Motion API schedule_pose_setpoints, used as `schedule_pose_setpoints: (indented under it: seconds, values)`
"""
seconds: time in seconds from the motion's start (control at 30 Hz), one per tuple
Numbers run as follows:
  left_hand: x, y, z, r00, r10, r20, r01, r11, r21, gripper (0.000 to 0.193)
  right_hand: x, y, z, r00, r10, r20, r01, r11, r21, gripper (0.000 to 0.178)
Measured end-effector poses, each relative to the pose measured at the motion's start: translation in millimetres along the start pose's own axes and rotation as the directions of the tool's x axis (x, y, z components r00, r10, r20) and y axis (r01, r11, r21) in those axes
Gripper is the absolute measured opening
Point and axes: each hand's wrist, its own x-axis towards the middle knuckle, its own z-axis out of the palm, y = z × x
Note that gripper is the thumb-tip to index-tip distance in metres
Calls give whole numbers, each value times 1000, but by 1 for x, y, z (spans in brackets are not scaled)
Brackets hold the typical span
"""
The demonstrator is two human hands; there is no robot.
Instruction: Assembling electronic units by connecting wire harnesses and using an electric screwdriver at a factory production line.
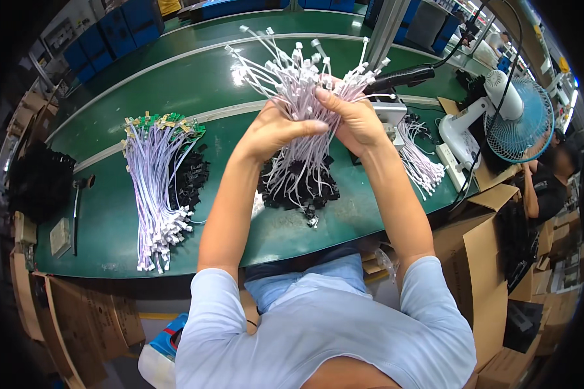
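Note:
Over the green bench, a thick bundle of white cables (302, 81) with small white connectors at the ends is gathered between my two hands. My left hand (279, 129) is wrapped round the bundle from the left, its thumb lying across the front. From the right, my right hand (353, 117) closes on the same cables, thumb pressed near their upper part. The connector ends fan out above my fingers. Loose lower ends hang over a pile of small black parts (321, 191). Most of my fingers are hidden behind the cables.
Left on the bench (266, 243) lies a larger cable bundle (152, 188) with green circuit-board ends, beside black pieces (193, 172). At right are a smaller cable bundle (422, 165), a power strip (451, 165), a fan (516, 117) and a black cylindrical tool (405, 79). Cardboard boxes (470, 279) stand nearby.

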Motion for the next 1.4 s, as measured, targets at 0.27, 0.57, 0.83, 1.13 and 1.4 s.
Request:
schedule_pose_setpoints:
  seconds: [0.27, 0.57, 0.83, 1.13, 1.4]
  values:
    - [3, 35, -2, 994, 109, 7, -110, 994, 3, 38, -16, -1, 9, 941, -240, 238, 271, 957, -107, 82]
    - [8, 11, -3, 1000, 7, 15, -8, 997, 79, 57, -2, 6, 4, 984, -73, 164, 150, 833, -533, 58]
    - [-3, 29, -15, 987, 30, 159, -44, 996, 83, 41, -1, 9, -3, 965, -124, 230, 180, 955, -237, 49]
    - [8, 23, 7, 997, -67, -43, 74, 977, 199, 70, -2, -11, 5, 940, -109, 324, 264, 835, -483, 40]
    - [13, -7, 2, 984, -100, 151, 124, 980, -159, 106, 7, 7, -4, 968, -120, 221, 214, 853, -475, 43]
